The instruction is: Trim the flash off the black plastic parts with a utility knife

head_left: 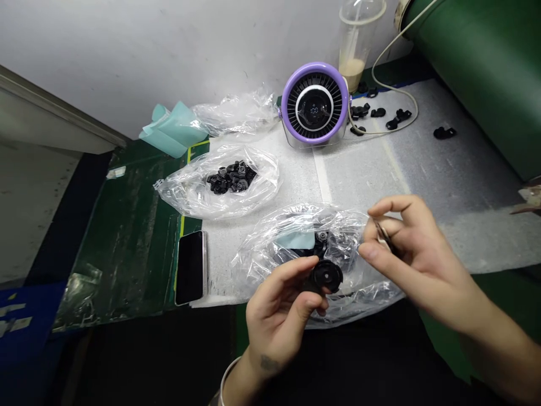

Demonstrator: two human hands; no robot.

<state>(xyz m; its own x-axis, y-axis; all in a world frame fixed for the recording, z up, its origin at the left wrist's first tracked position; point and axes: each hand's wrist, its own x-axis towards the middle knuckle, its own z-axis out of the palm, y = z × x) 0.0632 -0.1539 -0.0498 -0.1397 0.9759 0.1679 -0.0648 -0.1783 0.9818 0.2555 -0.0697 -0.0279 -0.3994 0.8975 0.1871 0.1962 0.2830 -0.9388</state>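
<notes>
Between the thumb and fingers of my left hand (281, 307) is a round black plastic part (327, 276), with a ringed face and a small light spot at its centre. My right hand (406, 254), to the right and apart from that part, is closed around a small thin metal tool (382, 234); its kind is mostly hidden by the fingers. Just behind my left hand lies an open clear plastic bag (262, 254) holding more black parts (322, 237) and a light-blue sheet (296, 239).
A second clear bag (181, 189) holds black parts (232, 177). Behind stand a purple fan (287, 107) and a plastic cup (353, 51). Loose black parts (378, 113) lie by a white cable (416, 110). A phone (190, 268) lies left; a green roll (477, 67) is at right.
</notes>
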